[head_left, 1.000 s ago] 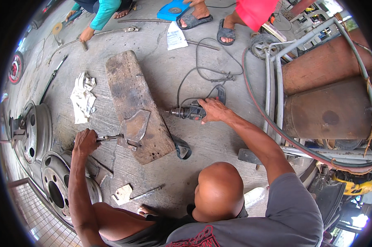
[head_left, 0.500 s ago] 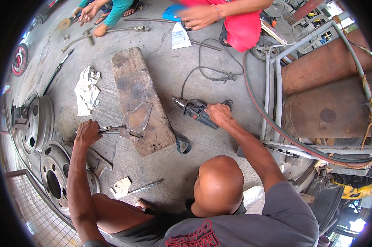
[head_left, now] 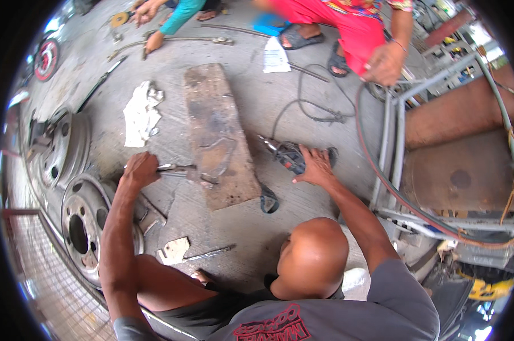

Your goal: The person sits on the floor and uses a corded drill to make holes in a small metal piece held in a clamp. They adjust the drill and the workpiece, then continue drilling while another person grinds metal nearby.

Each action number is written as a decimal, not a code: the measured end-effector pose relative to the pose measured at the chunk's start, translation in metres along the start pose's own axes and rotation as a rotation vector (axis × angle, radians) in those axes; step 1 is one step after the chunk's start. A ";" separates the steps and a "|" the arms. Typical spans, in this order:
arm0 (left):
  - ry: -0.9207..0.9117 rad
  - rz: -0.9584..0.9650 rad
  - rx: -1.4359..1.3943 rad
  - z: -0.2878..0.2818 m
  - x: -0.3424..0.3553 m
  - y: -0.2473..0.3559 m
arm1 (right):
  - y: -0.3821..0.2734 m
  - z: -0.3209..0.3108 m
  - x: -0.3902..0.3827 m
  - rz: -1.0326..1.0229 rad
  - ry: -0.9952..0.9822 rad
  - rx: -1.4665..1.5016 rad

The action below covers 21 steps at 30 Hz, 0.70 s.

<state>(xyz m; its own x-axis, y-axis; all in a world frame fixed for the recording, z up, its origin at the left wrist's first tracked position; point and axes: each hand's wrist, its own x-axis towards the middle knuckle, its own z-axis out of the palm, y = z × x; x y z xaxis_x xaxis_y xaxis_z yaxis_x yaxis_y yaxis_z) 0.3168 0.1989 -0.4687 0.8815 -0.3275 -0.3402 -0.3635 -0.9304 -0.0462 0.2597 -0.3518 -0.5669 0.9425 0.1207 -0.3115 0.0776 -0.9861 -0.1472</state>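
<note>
Right hand point(head_left: 314, 165): fingers and thumb spread part-way across the rear of the power drill point(head_left: 291, 157). A second ago the drill lay nearly square to the wooden board point(head_left: 211, 108), its chuck close to the board's edge. It is now angled, nose pointing obliquely forward and to my left, and the hand has shifted from a closer wrap on the handle half a second ago to this looser spread. I cannot tell whether the grip bears any weight. The drill appears to lie on the concrete floor point(head_left: 240, 227), just right of the board.

Left hand point(head_left: 142, 169): closed around the handles of the pliers point(head_left: 174, 168), as in both earlier views. The plier tips meet the left edge of the metal plate point(head_left: 218, 158), which remains flat on the near half of the board.

Assessment: the plate appears secured; the drill, nose clear of it, is judged idle.

Surroundings: a co-worker's hand point(head_left: 386, 63) now hangs beyond the drill, at the far right. White cloth point(head_left: 142, 116) lies left of the board.
</note>
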 end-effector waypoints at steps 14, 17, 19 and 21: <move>-0.211 -0.075 -0.219 -0.073 -0.026 0.058 | -0.026 0.000 0.009 0.148 -0.017 0.053; -0.175 -0.116 -0.401 -0.065 -0.018 0.090 | -0.024 0.000 0.009 0.167 -0.020 0.030; -0.212 -0.107 -0.489 -0.064 -0.015 0.110 | -0.025 0.001 0.008 0.187 -0.010 0.023; -0.195 -0.093 -0.528 -0.053 -0.012 0.123 | -0.030 0.005 0.010 0.179 -0.001 0.048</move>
<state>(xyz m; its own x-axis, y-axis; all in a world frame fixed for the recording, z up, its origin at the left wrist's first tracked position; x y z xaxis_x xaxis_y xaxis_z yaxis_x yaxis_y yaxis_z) 0.2770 0.0799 -0.4206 0.8123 -0.2502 -0.5269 -0.0426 -0.9263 0.3743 0.2652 -0.3201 -0.5705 0.9396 -0.0564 -0.3377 -0.1074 -0.9851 -0.1343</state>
